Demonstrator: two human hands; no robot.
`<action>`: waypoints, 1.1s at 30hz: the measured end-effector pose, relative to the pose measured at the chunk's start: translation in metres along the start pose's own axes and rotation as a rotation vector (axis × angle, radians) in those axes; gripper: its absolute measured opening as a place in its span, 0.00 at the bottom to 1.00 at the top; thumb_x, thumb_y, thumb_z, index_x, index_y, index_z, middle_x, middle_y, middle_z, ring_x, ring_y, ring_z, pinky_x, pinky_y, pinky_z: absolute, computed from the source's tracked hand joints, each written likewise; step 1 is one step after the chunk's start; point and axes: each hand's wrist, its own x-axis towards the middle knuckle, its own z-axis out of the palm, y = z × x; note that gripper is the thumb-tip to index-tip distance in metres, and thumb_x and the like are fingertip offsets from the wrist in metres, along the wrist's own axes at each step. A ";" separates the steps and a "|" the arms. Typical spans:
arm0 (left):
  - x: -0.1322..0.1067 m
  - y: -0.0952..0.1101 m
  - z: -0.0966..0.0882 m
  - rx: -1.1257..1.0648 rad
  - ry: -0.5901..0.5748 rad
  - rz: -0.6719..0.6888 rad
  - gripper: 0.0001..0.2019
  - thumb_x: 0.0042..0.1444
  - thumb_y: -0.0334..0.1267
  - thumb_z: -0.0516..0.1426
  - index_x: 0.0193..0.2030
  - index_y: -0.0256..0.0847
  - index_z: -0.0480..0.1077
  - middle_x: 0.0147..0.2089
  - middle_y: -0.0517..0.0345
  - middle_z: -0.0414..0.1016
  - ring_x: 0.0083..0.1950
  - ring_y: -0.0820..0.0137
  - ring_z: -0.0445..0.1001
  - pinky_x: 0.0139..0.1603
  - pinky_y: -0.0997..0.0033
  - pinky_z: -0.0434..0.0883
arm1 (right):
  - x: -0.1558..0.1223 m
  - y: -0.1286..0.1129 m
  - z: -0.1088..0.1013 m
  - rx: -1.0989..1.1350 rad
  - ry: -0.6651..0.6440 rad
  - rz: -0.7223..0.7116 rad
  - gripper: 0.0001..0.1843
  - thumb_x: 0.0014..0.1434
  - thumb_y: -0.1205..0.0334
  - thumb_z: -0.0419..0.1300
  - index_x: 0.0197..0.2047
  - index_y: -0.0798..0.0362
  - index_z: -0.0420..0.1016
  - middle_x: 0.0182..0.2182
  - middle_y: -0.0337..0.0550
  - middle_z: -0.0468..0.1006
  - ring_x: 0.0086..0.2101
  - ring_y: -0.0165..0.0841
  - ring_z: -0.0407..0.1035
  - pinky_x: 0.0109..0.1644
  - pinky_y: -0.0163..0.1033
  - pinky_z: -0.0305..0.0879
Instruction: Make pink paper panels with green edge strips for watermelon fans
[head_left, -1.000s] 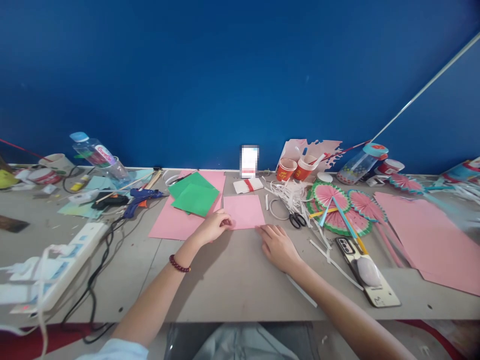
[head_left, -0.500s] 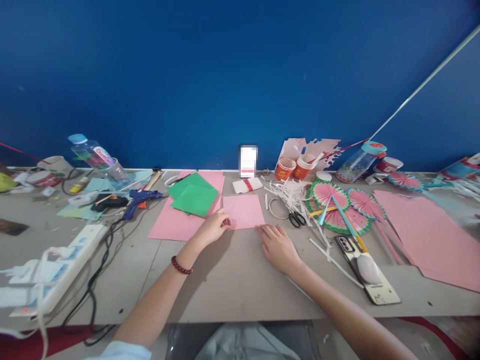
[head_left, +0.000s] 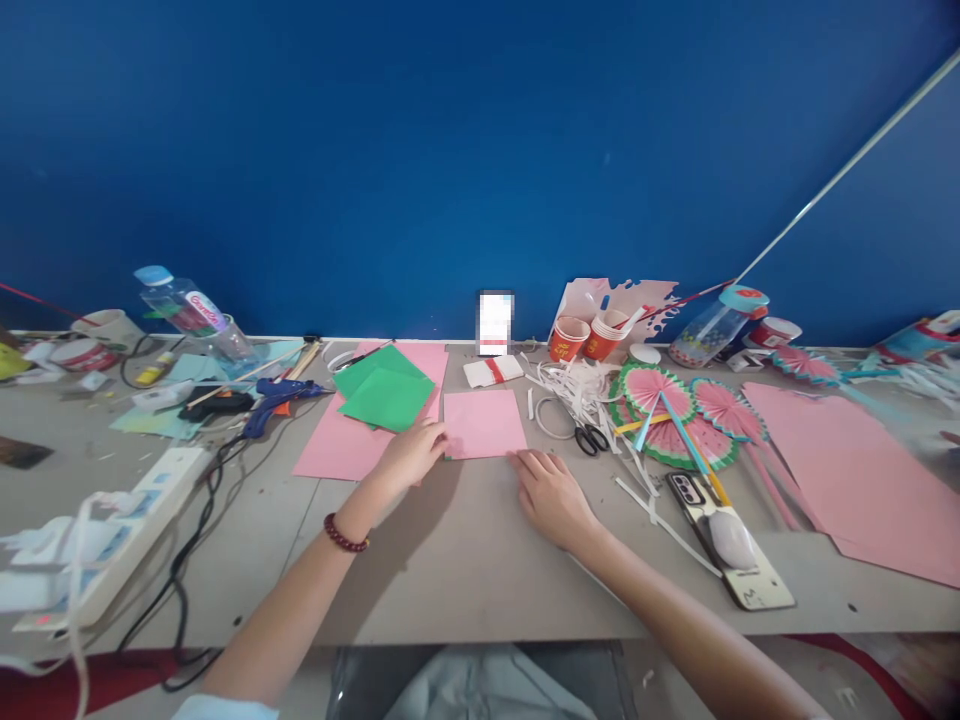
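Note:
A square sheet of pink paper [head_left: 485,424] lies flat on the table in front of me, a thin line of green showing at its lower left corner. My left hand [head_left: 411,455] is at the sheet's left edge, fingers bent and drawn together. Whatever may be between those fingertips is hidden. At the lower right corner, my right hand [head_left: 551,495] lies palm down with fingers stretched out, their tips touching the paper's near edge. Green paper squares [head_left: 390,395] rest on a larger pink sheet [head_left: 330,452], just beyond my left hand.
Black-handled scissors [head_left: 592,440], paper strips [head_left: 574,385] and pleated paper fans [head_left: 658,400] are on the right. Nearer stands a phone [head_left: 757,590] with a mouse [head_left: 731,540] on it. On the left are a blue glue gun [head_left: 274,398] and a power strip [head_left: 142,535].
My left hand has shifted slightly left, from over the pink square's lower left corner to its left edge. My right hand stays at the lower right corner.

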 end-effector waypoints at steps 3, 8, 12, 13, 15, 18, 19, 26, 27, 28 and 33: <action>-0.014 0.012 0.008 0.063 0.257 0.068 0.12 0.64 0.30 0.45 0.43 0.41 0.68 0.45 0.54 0.71 0.44 0.66 0.72 0.39 0.69 0.68 | 0.000 0.000 0.001 -0.006 0.001 -0.002 0.25 0.60 0.68 0.51 0.61 0.59 0.64 0.52 0.53 0.71 0.52 0.41 0.62 0.56 0.45 0.57; -0.041 0.037 0.054 0.187 0.343 0.291 0.11 0.64 0.33 0.47 0.46 0.39 0.68 0.45 0.49 0.71 0.48 0.62 0.70 0.48 0.61 0.69 | 0.000 -0.001 0.002 -0.012 0.016 0.002 0.25 0.61 0.68 0.51 0.61 0.58 0.64 0.52 0.53 0.71 0.51 0.40 0.62 0.56 0.45 0.58; -0.046 0.038 0.078 0.271 0.416 0.284 0.16 0.65 0.40 0.48 0.54 0.35 0.67 0.52 0.42 0.71 0.55 0.56 0.68 0.51 0.55 0.68 | 0.000 -0.001 0.002 -0.002 0.017 0.000 0.25 0.60 0.68 0.52 0.61 0.60 0.64 0.52 0.52 0.71 0.51 0.40 0.62 0.56 0.45 0.58; -0.045 0.037 0.080 0.281 0.429 0.286 0.17 0.65 0.41 0.48 0.55 0.34 0.66 0.53 0.42 0.71 0.55 0.56 0.68 0.52 0.55 0.68 | 0.000 -0.001 0.002 -0.002 0.019 -0.002 0.24 0.60 0.67 0.52 0.61 0.60 0.64 0.52 0.52 0.71 0.51 0.40 0.62 0.56 0.45 0.58; -0.044 0.034 0.081 0.300 0.444 0.297 0.18 0.65 0.41 0.48 0.57 0.33 0.66 0.53 0.42 0.71 0.55 0.56 0.68 0.52 0.55 0.68 | 0.000 -0.001 0.002 -0.010 0.019 -0.003 0.24 0.60 0.67 0.52 0.61 0.59 0.64 0.52 0.52 0.71 0.51 0.40 0.62 0.56 0.46 0.58; -0.042 0.031 0.080 0.328 0.456 0.308 0.19 0.65 0.40 0.47 0.57 0.32 0.66 0.53 0.42 0.71 0.55 0.57 0.68 0.52 0.57 0.68 | 0.000 -0.001 0.002 -0.017 0.021 -0.003 0.24 0.60 0.68 0.52 0.60 0.58 0.65 0.52 0.52 0.71 0.51 0.40 0.62 0.56 0.45 0.58; -0.041 0.030 0.080 0.332 0.454 0.309 0.20 0.66 0.40 0.46 0.58 0.31 0.65 0.53 0.41 0.71 0.55 0.57 0.68 0.53 0.58 0.68 | 0.000 -0.001 0.002 -0.018 0.023 -0.003 0.24 0.60 0.68 0.52 0.60 0.58 0.65 0.52 0.52 0.71 0.51 0.40 0.62 0.56 0.45 0.58; -0.038 0.029 0.083 0.318 0.360 0.318 0.22 0.65 0.40 0.46 0.61 0.30 0.62 0.57 0.41 0.69 0.58 0.57 0.66 0.56 0.58 0.67 | -0.001 -0.002 0.003 -0.013 0.029 0.004 0.25 0.59 0.69 0.52 0.60 0.59 0.64 0.52 0.52 0.71 0.52 0.40 0.61 0.57 0.46 0.57; -0.038 0.028 0.084 0.307 0.350 0.308 0.22 0.65 0.40 0.46 0.61 0.29 0.62 0.57 0.40 0.69 0.58 0.56 0.66 0.56 0.57 0.67 | -0.001 -0.002 0.003 -0.012 0.025 0.007 0.25 0.59 0.69 0.52 0.60 0.59 0.64 0.52 0.52 0.71 0.52 0.40 0.61 0.57 0.46 0.57; -0.038 0.028 0.084 0.294 0.340 0.298 0.22 0.65 0.40 0.46 0.61 0.29 0.62 0.57 0.40 0.69 0.59 0.56 0.66 0.57 0.57 0.67 | -0.001 -0.003 0.003 -0.011 0.023 0.011 0.25 0.60 0.69 0.52 0.60 0.59 0.64 0.53 0.52 0.71 0.52 0.40 0.62 0.57 0.46 0.57; -0.037 0.027 0.087 0.236 0.329 0.273 0.22 0.64 0.39 0.47 0.62 0.33 0.61 0.58 0.41 0.67 0.60 0.56 0.65 0.58 0.55 0.65 | -0.002 -0.006 0.001 -0.021 0.025 0.031 0.25 0.60 0.69 0.52 0.61 0.60 0.64 0.53 0.52 0.71 0.52 0.40 0.62 0.57 0.46 0.57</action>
